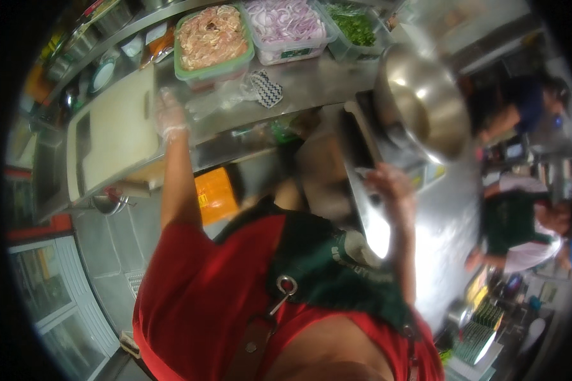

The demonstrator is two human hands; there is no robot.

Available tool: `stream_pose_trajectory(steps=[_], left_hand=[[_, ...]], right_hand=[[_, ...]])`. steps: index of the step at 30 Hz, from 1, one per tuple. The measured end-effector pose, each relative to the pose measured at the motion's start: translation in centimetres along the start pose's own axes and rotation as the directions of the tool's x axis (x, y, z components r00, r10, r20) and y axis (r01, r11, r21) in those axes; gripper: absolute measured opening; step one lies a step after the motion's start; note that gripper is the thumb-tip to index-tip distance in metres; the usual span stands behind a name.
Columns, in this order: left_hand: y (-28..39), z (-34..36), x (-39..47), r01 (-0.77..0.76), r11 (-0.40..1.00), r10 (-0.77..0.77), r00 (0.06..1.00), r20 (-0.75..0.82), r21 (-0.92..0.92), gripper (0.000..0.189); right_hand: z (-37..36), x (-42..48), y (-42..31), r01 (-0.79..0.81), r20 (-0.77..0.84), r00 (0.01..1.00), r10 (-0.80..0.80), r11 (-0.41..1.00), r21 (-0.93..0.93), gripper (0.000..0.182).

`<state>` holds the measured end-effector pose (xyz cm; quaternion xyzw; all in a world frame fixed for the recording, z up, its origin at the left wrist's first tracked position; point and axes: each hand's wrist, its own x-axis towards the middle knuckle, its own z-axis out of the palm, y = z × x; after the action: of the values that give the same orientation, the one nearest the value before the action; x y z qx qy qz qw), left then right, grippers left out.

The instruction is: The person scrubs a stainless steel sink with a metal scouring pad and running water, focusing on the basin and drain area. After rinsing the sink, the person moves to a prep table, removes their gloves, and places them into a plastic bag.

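My left hand point(170, 116), in a clear plastic glove, lies at the right edge of a white cutting board point(119, 128), fingers extended. Right of it, a clear plastic glove point(217, 102) lies on the steel counter beside a zigzag-patterned cloth or wrap point(266, 89). Behind these stand a green-rimmed tub of raw, pale meat pieces point(212, 38), a clear tub of sliced red onion point(288, 26) and a container of chopped green herbs point(350, 28). My right hand point(393, 188) is blurred, beside a long metal edge, below a large steel bowl point(426, 105); whether it grips anything is unclear.
An orange box point(215, 196) is below the counter. A glass-fronted cabinet point(59, 290) stands at lower left. A steel worktop point(441, 228) runs along the right. Beyond it are a person in a dark apron point(510, 219) and another in dark clothing point(524, 107).
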<state>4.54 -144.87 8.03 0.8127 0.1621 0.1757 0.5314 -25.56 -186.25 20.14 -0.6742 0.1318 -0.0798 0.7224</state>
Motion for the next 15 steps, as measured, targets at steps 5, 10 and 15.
stream_pose_trajectory(steps=[5, 10, 15], left_hand=[[10.5, 2.6, -11.3, 0.625, 0.365, 0.330, 0.607, 0.723, -0.690, 0.059], [17.7, 4.4, -21.2, 0.833, 0.360, 0.561, 0.166, 0.811, -0.420, 0.068], [19.4, 4.5, -25.5, 0.811, 0.496, 0.497, 0.028, 0.867, -0.310, 0.056]], right_hand=[[4.5, 2.9, -1.6, 0.058, 0.045, 0.997, -0.057, 0.998, -0.024, 0.051], [8.1, 6.2, -2.5, 0.143, -0.036, 0.990, -0.139, 0.981, 0.133, 0.048], [8.9, 3.4, -5.9, 0.051, -0.351, 0.921, -0.169, 0.946, -0.321, 0.030]])
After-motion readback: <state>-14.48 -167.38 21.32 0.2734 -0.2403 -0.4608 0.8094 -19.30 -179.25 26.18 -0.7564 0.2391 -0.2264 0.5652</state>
